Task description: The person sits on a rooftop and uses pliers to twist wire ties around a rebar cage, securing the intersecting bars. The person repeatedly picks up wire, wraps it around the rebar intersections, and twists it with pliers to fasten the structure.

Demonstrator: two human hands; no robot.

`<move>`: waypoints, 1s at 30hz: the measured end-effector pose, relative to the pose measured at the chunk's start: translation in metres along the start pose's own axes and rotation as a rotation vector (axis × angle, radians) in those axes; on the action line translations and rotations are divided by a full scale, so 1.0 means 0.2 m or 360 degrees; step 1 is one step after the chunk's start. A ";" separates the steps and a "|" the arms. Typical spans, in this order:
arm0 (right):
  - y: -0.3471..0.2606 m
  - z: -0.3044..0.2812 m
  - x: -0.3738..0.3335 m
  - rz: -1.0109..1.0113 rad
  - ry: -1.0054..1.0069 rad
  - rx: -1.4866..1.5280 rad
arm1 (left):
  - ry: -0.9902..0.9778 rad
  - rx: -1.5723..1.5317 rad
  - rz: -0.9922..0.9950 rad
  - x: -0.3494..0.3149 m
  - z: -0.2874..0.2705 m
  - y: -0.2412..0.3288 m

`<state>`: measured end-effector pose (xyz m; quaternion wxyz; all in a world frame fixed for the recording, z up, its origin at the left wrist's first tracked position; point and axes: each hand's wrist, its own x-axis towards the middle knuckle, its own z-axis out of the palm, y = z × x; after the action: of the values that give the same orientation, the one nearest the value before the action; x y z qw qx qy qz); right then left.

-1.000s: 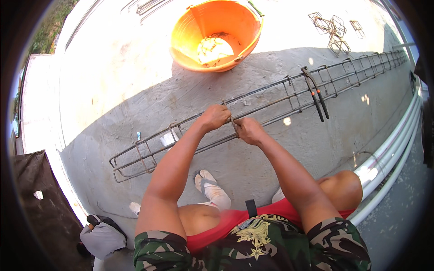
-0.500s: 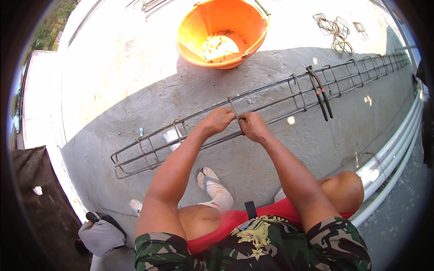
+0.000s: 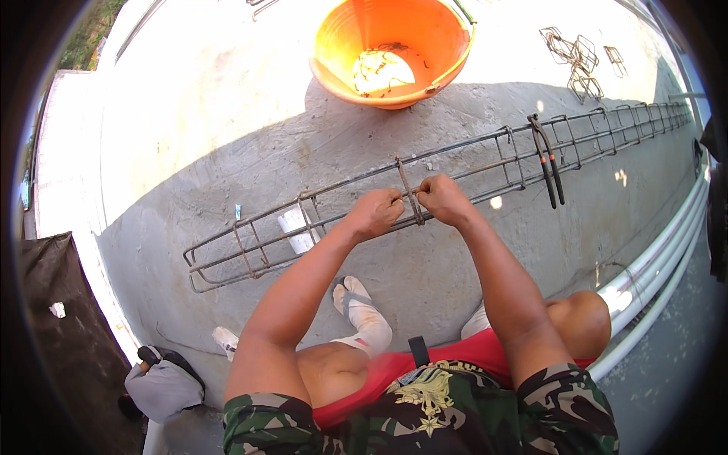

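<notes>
A long rebar cage [image 3: 459, 147] lies slanting across the concrete in front of me, with square stirrups around its bars. Just left of one rusty stirrup [image 3: 403, 174], my left hand [image 3: 377, 212] is closed, its fingertips pinched at a middle bar. My right hand [image 3: 446, 200] is also closed, thumb and fingers pinched on the other side of that stirrup. Whatever sits in the fingertips is too small to make out. Black pincers with orange marks on the handles [image 3: 552, 178] hang on the cage farther right.
An orange bucket [image 3: 447, 45] with short wire pieces inside stands beyond the cage. Loose stirrups [image 3: 582, 54] lie at the far right, and white pipes [image 3: 654, 254] run along the right side. Under the cage's left part is a white object [image 3: 298, 230].
My right hand has risen a little beside the stirrup, while my left has dropped slightly and drawn back from it. The whole view has shifted a little.
</notes>
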<state>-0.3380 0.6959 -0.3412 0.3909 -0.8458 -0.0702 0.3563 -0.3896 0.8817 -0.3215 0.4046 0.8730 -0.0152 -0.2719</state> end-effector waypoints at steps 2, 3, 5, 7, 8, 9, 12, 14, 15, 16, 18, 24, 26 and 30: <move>-0.01 0.01 -0.01 -0.0049 0.0080 -0.0183 | -0.0049 -0.0178 -0.0084 0.03 -0.03 -0.01; -0.01 0.04 -0.03 -0.0048 0.0130 -0.0230 | -0.0066 -0.0243 -0.0096 0.04 -0.03 -0.02; 0.00 0.08 -0.06 -0.0056 0.0226 -0.0289 | -0.0098 -0.0338 -0.0112 0.05 -0.05 0.00; -0.02 0.11 -0.08 -0.0087 0.0320 -0.0298 | -0.0123 -0.0384 -0.0122 0.05 -0.08 0.02; -0.03 0.09 -0.07 -0.0011 0.0223 -0.0130 | -0.0112 -0.0243 -0.0069 0.04 -0.07 0.03; -0.04 0.06 -0.06 0.0064 0.0124 0.0038 | -0.0102 -0.0101 -0.0016 0.02 -0.06 0.04; -0.03 0.05 -0.03 0.0132 0.0109 0.0241 | 0.0019 0.0217 0.0163 -0.04 0.00 0.01; -0.02 0.06 -0.01 0.0125 0.0111 0.0296 | 0.0121 0.0369 0.0247 -0.07 0.03 -0.01; 0.00 0.05 -0.01 0.0122 0.0083 0.0332 | 0.0167 0.0437 0.0279 -0.08 0.05 -0.02; 0.00 0.04 0.00 0.0116 0.0053 0.0367 | 0.0217 0.0504 0.0308 -0.08 0.06 -0.01; 0.00 0.04 0.00 0.0061 0.0007 0.0238 | 0.0270 0.0658 0.0328 -0.10 0.09 -0.02; -0.08 0.05 0.00 0.0016 0.0041 -0.0181 | 0.0293 0.0794 0.0261 -0.09 0.15 -0.07; -0.07 0.06 0.00 0.0001 0.0078 -0.0287 | 0.0359 0.0708 0.0274 -0.08 0.12 -0.03; -0.07 0.08 -0.02 -0.0069 0.0190 -0.0438 | 0.0568 0.0575 0.0247 -0.02 0.07 -0.03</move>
<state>-0.3487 0.7145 -0.3363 0.2823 -0.9093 -0.1133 0.2839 -0.4002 0.8778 -0.3315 0.2580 0.9615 -0.0589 -0.0744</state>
